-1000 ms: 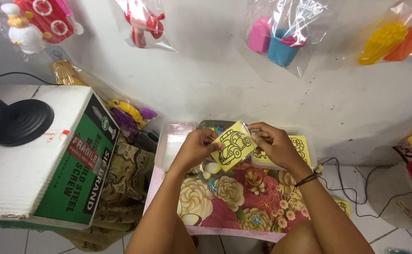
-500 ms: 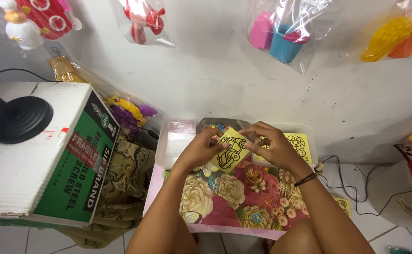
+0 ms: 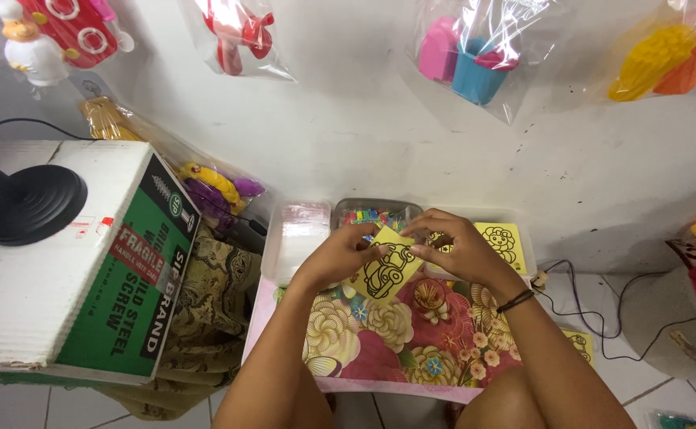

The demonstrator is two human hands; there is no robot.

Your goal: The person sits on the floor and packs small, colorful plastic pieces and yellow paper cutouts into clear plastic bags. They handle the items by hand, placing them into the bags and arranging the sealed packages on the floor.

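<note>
Both hands pinch one yellow car-picture card (image 3: 385,272) above the floral tray (image 3: 411,349): left hand (image 3: 338,258) grips its left edge, right hand (image 3: 451,246) its top. The thin card may bend or slip, I think, because only fingertips hold it.

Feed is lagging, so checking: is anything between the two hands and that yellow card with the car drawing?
Nothing visible. The left hand and right hand both grip the yellow card directly, raised over the floral tray. The clear box of coloured bits sits behind the hands, apart from the card.
</note>
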